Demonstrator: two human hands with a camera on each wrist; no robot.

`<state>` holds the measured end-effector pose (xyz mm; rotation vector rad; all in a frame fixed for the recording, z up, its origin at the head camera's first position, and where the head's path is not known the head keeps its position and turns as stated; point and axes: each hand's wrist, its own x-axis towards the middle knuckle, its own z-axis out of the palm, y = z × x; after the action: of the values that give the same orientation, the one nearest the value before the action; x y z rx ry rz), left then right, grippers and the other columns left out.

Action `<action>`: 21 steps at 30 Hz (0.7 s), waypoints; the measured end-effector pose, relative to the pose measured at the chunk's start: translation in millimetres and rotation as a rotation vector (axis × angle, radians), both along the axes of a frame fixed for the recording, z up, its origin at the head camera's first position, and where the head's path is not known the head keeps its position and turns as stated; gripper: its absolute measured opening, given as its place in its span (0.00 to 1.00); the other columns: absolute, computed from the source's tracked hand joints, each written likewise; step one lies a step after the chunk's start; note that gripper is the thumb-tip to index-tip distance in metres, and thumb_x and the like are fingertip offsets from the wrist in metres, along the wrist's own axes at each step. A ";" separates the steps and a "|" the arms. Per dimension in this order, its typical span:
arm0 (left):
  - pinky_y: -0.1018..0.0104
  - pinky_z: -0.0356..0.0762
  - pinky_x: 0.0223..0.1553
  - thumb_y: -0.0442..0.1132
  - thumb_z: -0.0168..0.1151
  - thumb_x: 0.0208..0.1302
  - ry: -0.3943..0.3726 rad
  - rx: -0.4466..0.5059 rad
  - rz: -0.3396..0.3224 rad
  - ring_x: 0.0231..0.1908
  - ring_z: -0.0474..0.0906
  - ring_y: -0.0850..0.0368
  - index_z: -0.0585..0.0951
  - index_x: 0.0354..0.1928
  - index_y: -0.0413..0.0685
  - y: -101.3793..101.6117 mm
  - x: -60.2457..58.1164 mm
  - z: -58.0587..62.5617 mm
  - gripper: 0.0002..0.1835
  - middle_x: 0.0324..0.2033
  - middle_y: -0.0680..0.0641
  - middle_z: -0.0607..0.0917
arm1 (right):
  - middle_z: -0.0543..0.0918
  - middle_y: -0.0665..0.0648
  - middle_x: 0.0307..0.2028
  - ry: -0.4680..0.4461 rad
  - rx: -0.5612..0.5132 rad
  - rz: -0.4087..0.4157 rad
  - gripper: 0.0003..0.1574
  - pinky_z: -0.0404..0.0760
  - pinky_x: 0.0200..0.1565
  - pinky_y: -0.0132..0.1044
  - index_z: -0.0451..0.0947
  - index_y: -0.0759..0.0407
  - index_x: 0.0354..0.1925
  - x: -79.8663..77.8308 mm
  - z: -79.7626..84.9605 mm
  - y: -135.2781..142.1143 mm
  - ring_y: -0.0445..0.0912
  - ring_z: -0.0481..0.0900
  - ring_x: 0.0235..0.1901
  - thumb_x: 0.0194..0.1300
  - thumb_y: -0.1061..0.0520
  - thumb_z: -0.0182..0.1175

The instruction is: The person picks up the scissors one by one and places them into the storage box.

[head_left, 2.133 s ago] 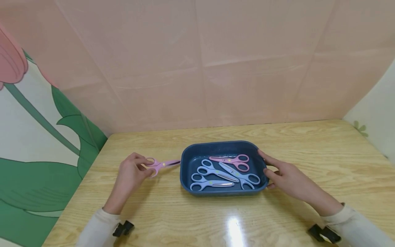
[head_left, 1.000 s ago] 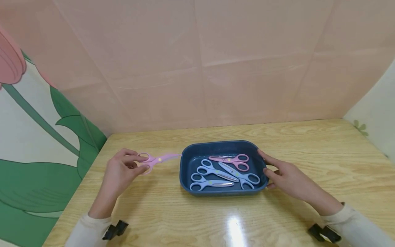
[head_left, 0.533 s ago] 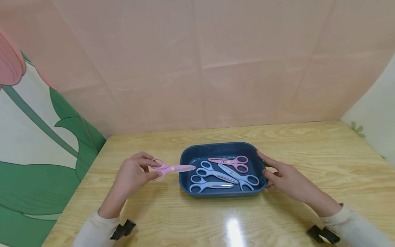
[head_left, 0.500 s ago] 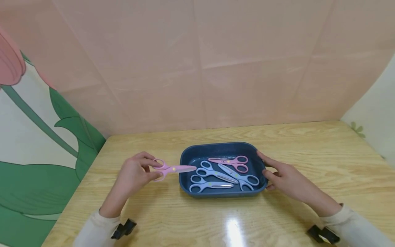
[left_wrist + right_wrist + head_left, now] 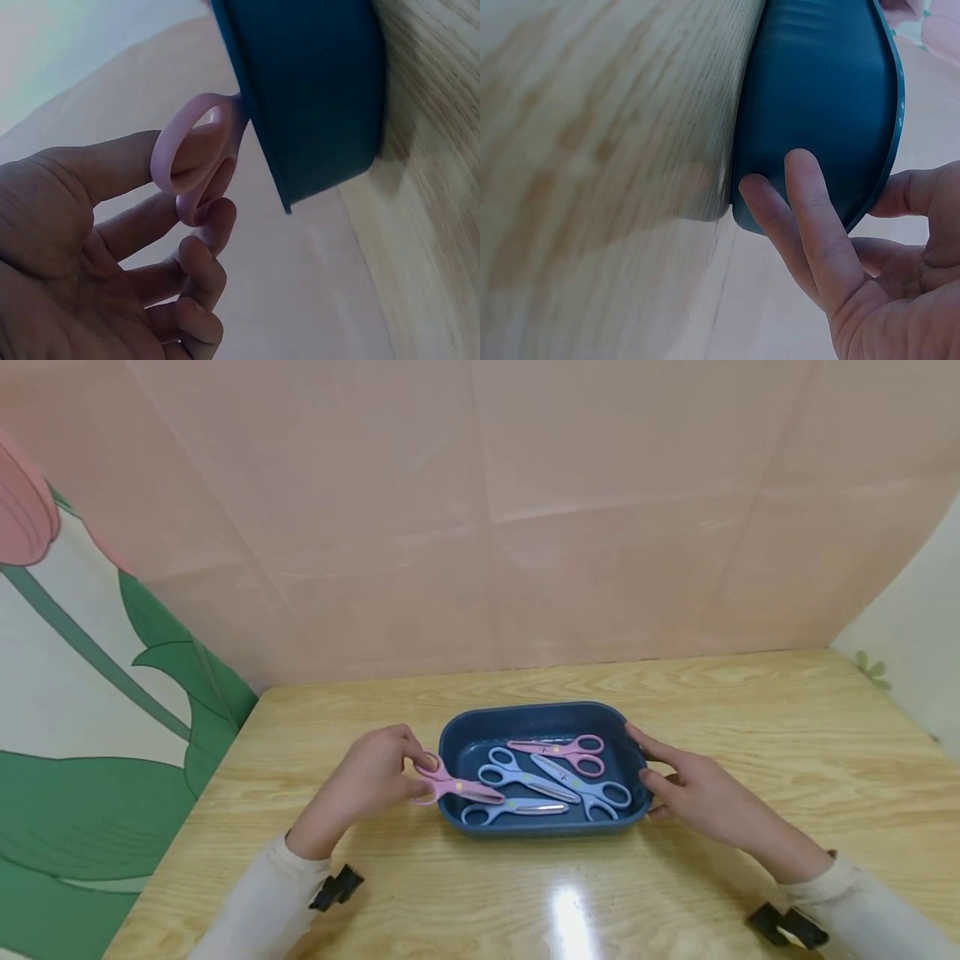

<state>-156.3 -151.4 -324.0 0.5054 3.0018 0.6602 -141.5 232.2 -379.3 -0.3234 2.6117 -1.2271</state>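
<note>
My left hand (image 5: 378, 777) pinches a pair of pink scissors (image 5: 454, 786) by the handle loops at the left end of a dark blue plastic box (image 5: 536, 831). The blades reach over the rim into the box, pointing right above blue scissors. In the left wrist view a pink loop (image 5: 169, 154) shows between thumb and fingers, close to the rim. My right hand (image 5: 701, 793) holds the box's right end, with two fingers (image 5: 810, 187) along the outer wall in the right wrist view. Inside lie another pair of pink scissors (image 5: 577, 750) and several blue scissors (image 5: 592, 793).
The box stands on a light wood-grain table (image 5: 720, 710). Behind it rises a pinkish covered wall (image 5: 480, 527). Green leaf artwork (image 5: 82, 810) covers the left side, and a pale wall (image 5: 915, 635) borders the right.
My left hand first drew back slightly with the pink scissors, then carried them right until their blades came over the box. My right hand and the box have stayed in place.
</note>
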 end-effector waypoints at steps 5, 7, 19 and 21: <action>0.63 0.73 0.39 0.38 0.80 0.48 0.008 -0.064 0.003 0.36 0.79 0.55 0.91 0.31 0.52 14.6 -6.2 -2.2 0.07 0.33 0.54 0.84 | 0.63 0.79 0.68 0.006 0.005 0.003 0.40 0.87 0.34 0.33 0.46 0.49 0.79 -1.1 0.8 1.2 0.43 0.87 0.30 0.77 0.54 0.49; 0.59 0.72 0.43 0.40 0.80 0.48 0.025 -0.084 0.012 0.37 0.79 0.55 0.91 0.30 0.53 19.0 -6.9 -3.5 0.07 0.33 0.54 0.85 | 0.64 0.79 0.68 0.009 0.001 0.007 0.40 0.87 0.34 0.33 0.46 0.49 0.79 -1.2 0.5 1.2 0.42 0.87 0.30 0.77 0.54 0.49; 0.53 0.69 0.43 0.47 0.80 0.49 0.112 -0.179 -0.027 0.38 0.77 0.54 0.92 0.31 0.60 32.4 -13.2 -13.6 0.07 0.33 0.56 0.86 | 0.64 0.79 0.68 0.007 0.008 0.003 0.40 0.87 0.34 0.32 0.46 0.48 0.79 -2.1 0.8 1.0 0.43 0.87 0.29 0.76 0.55 0.49; 0.53 0.69 0.43 0.47 0.80 0.48 0.114 -0.187 -0.029 0.39 0.77 0.54 0.92 0.31 0.60 34.4 -13.8 -15.6 0.07 0.33 0.56 0.86 | 0.64 0.79 0.68 0.003 0.013 0.000 0.40 0.87 0.34 0.32 0.46 0.47 0.79 -2.2 0.6 1.1 0.42 0.87 0.29 0.76 0.55 0.49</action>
<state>-170.0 -116.9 -339.7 0.5935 3.1117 0.3555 -143.7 233.3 -378.6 -0.3239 2.6208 -1.2104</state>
